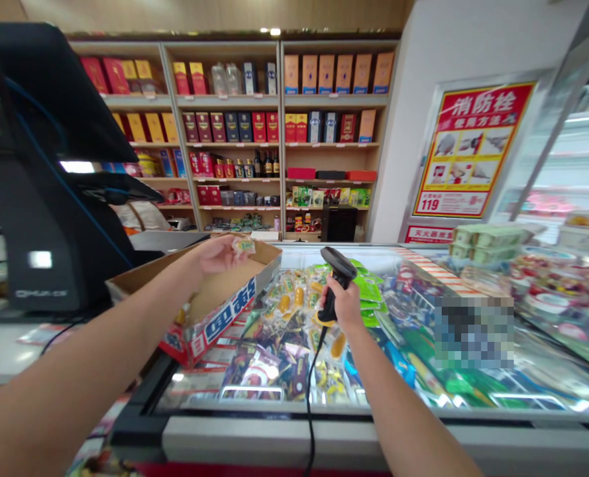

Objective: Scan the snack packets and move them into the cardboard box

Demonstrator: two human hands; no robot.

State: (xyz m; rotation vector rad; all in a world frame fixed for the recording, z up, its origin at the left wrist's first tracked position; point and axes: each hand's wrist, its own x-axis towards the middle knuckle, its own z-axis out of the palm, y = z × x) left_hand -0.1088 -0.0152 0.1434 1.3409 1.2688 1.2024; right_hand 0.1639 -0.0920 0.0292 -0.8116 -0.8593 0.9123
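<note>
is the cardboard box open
Open: the cardboard box has no lid or flaps over it, and its bare inside shows below the left hand.

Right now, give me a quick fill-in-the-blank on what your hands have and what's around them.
The right hand grips a black corded ____.
The small packet is held in the ____ hand.
The display case beside the open cardboard box has a ____ top, with bright packets beneath it.

Missing words: barcode scanner; left; glass.
</note>
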